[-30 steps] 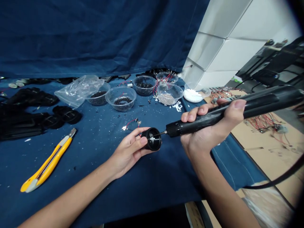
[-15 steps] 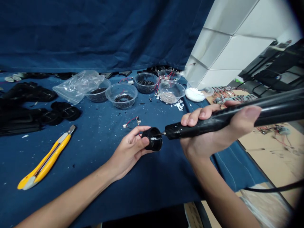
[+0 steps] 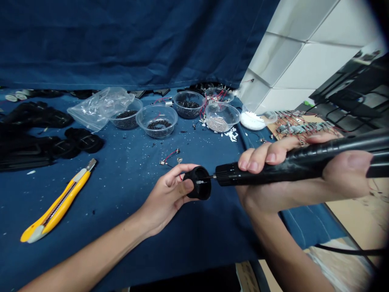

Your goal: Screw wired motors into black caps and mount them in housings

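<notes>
The left hand (image 3: pixel 167 196) pinches a black cup (image 3: pixel 204 194) between its thumb and curled fingers, and the right hand (image 3: pixel 273 196) wraps around a black electric screwdriver (image 3: pixel 304 162), thumb along the near side and fingers over the top. The cup lies to the left of the right hand, straight off the front end of the screwdriver, with the left hand touching it and the right hand a little apart. Its mouth faces right, toward the screwdriver and partly toward the viewer. The screwdriver's long axis runs nearly level across the right half of the view, dropping slightly toward the cup, so the thin bit (image 3: pixel 210 177) points in through the mouth roughly along the cup's own axis. A small white piece shows inside; the dark interior hides whether the bit's tip touches anything. Just beyond the cup, small metal parts on a red wire (image 3: pixel 170 155) lie on the blue-covered tabletop (image 3: pixel 127 174). Farther back stand clear bowls, the nearest a bowl of small black pieces (image 3: pixel 156 132), with a plastic bag (image 3: pixel 97 107) to its left. Well to the left of the hands, a yellow cutter knife (image 3: pixel 60 201) lies slantwise.
</notes>
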### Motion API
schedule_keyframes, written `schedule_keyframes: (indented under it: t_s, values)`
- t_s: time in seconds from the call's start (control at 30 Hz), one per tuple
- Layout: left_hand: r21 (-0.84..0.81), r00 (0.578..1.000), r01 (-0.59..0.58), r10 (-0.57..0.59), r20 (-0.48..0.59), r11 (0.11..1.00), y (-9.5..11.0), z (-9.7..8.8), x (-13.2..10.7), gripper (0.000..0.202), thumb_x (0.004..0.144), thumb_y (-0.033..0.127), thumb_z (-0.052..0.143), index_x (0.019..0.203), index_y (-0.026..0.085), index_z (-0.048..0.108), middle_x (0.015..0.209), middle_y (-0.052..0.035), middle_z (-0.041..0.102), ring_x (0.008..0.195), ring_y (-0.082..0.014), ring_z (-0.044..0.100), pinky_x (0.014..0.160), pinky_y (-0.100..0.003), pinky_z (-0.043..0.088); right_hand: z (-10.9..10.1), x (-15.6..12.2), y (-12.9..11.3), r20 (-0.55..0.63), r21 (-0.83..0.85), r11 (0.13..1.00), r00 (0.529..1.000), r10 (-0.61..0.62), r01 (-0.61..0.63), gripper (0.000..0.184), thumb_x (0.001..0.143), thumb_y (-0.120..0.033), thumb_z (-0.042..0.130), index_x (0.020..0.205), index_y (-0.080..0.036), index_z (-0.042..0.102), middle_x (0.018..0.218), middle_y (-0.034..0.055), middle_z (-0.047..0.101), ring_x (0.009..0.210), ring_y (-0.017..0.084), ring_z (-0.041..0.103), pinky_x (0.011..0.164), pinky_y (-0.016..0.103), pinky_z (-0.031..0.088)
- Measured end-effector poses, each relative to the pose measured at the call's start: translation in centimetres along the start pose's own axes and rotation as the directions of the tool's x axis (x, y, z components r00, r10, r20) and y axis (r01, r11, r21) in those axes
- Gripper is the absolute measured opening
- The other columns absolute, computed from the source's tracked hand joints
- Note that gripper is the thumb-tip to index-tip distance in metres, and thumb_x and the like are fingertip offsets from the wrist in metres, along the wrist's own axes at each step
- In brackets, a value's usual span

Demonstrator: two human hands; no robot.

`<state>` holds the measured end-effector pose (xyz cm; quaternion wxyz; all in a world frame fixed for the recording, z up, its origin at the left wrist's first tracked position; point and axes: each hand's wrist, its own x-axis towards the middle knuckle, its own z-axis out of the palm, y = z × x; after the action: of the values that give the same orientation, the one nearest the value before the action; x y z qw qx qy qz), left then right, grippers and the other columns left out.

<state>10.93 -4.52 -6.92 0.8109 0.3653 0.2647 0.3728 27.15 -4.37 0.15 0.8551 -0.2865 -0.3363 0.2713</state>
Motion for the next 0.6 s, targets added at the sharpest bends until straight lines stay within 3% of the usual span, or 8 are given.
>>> schedule_keyframes:
  t_s: [0.13,0.33,0.6]
  values:
    - [-0.013,1.0,-0.003,0.002,-0.006,1.0,0.1,0.1,0.1,0.043,0.081,0.034,0.072,0.117,0.017,0.057,0.103,-0.0083,0.06,0.091,-0.0194,0.063,0.085,-0.038,0.054,-0.3,-0.1,-0.4,0.042,0.02,1.0,0.999,-0.008,0.007,0.026,0.085,-0.05,0.05,0.086,-0.023,0.049,0.051,-0.0074,0.049,0.033,0.013,0.046,0.034,0.027,0.042]
    - [-0.044,0.999,0.039,-0.038,0.017,0.998,0.1,0.3,0.2,0.045,0.081,0.036,0.071,0.118,0.015,0.058,0.105,-0.011,0.061,0.093,-0.0217,0.063,0.084,-0.04,0.054,-1.5,-0.2,-0.8,0.192,0.035,0.999,0.981,-0.006,-0.001,0.026,0.087,-0.049,0.049,0.091,-0.024,0.053,0.057,-0.004,0.055,0.038,0.016,0.052,0.037,0.031,0.046]
    - [-0.031,0.999,0.035,-0.035,0.006,0.999,0.2,0.2,0.2,0.049,0.077,0.035,0.076,0.118,0.017,0.059,0.107,-0.0095,0.059,0.094,-0.0205,0.062,0.084,-0.035,0.054,-1.6,-0.4,-1.1,0.205,0.017,0.998,0.977,-0.057,0.055,0.021,0.086,-0.044,0.048,0.09,-0.024,0.052,0.058,-0.004,0.055,0.039,0.016,0.051,0.038,0.032,0.046]
